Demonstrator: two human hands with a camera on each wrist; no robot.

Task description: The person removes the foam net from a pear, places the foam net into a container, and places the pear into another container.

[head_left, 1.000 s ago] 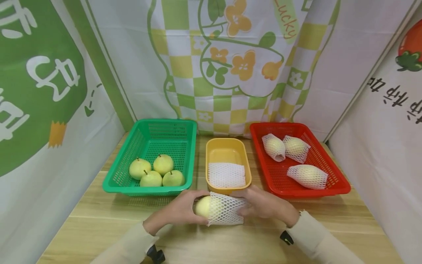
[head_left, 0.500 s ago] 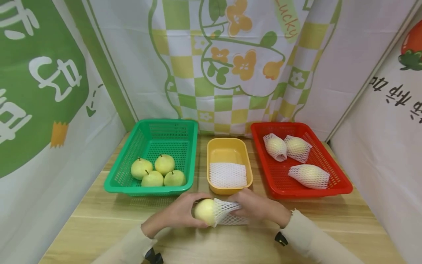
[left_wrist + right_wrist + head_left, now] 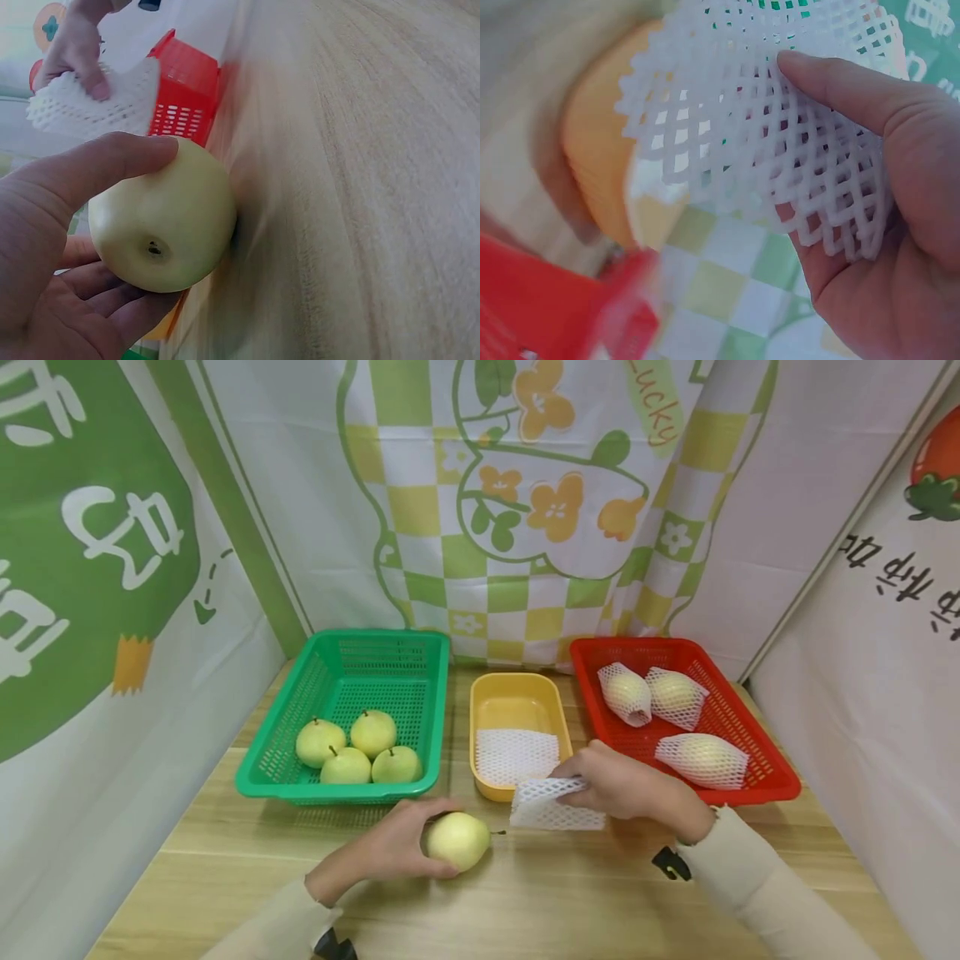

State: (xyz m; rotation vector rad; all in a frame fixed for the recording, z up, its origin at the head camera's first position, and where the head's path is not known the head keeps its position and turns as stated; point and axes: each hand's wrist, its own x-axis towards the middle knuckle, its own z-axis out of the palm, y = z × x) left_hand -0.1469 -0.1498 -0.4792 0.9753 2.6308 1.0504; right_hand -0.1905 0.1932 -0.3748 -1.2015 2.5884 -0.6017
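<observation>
My left hand [image 3: 405, 843] grips a bare yellow-green pear [image 3: 459, 842] on its side just above or on the table, the stem pointing right. In the left wrist view the thumb lies over the pear [image 3: 165, 217] and the fingers are beneath it, its blossom end facing the camera. To the right, my right hand [image 3: 626, 785] pinches a white foam net sleeve [image 3: 551, 810] between thumb and fingers. The sleeve hangs flattened in front of the yellow tub, apart from the pear. Close up in the right wrist view, the mesh of the net [image 3: 742, 127] spreads beyond the thumb.
A green basket [image 3: 251, 768] at left has several bare pears [image 3: 347, 767]. The yellow tub [image 3: 517, 687] at centre holds white foam nets [image 3: 517, 756]. At right stands a red basket [image 3: 622, 752] with 3 net-wrapped pears [image 3: 705, 760]. Printed cloth [image 3: 517, 602] surrounds the wooden table [image 3: 525, 910].
The foam net, earlier partly over the pear, is off it. My right hand has carried the net right and up, while my left hand with the pear has shifted slightly left.
</observation>
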